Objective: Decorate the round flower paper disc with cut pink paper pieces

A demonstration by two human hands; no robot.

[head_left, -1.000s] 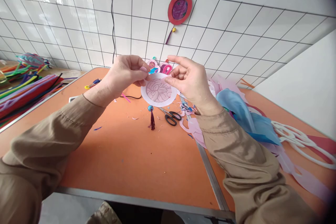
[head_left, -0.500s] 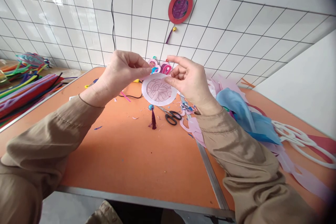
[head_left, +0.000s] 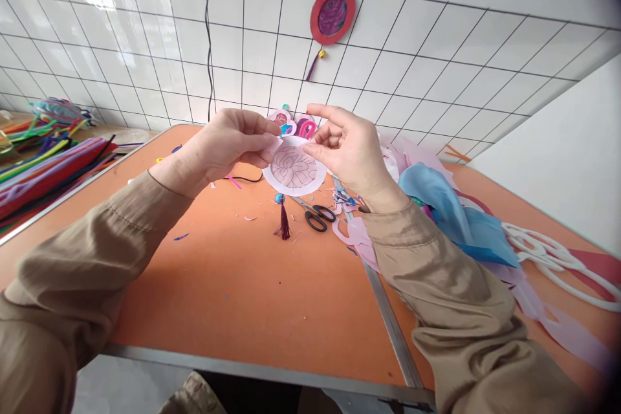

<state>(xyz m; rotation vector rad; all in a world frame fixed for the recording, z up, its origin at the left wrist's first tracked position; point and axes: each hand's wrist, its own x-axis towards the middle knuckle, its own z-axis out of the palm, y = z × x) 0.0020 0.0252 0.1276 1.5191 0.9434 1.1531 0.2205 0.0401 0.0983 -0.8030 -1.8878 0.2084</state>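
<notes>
My right hand (head_left: pixel 347 145) pinches the upper right rim of a round paper ornament (head_left: pixel 297 168), its index finger stretched out above. The ornament has a white ring around a pale pink disc with a line-drawn flower. A blue bead (head_left: pixel 279 198) and a dark purple tassel (head_left: pixel 284 226) show below its lower edge. My left hand (head_left: pixel 242 139) is closed at the ornament's upper left side. Between its thumb and fingers sticks out a small pale piece (head_left: pixel 275 144), which looks like paper; whether it is joined to the ornament I cannot tell.
Black-handled scissors (head_left: pixel 317 217) lie on the orange table (head_left: pixel 242 310) among paper scraps. Blue fabric (head_left: pixel 436 207), pink sheets and white cord (head_left: pixel 553 252) are piled on the right. Colourful pipe cleaners (head_left: pixel 53 174) lie left. A red round ornament (head_left: pixel 333 14) hangs on the tiled wall.
My left hand has shifted slightly down and left along the ornament's edge, and a small pale piece now shows at its fingertips. My right hand and the ornament have barely moved.
</notes>
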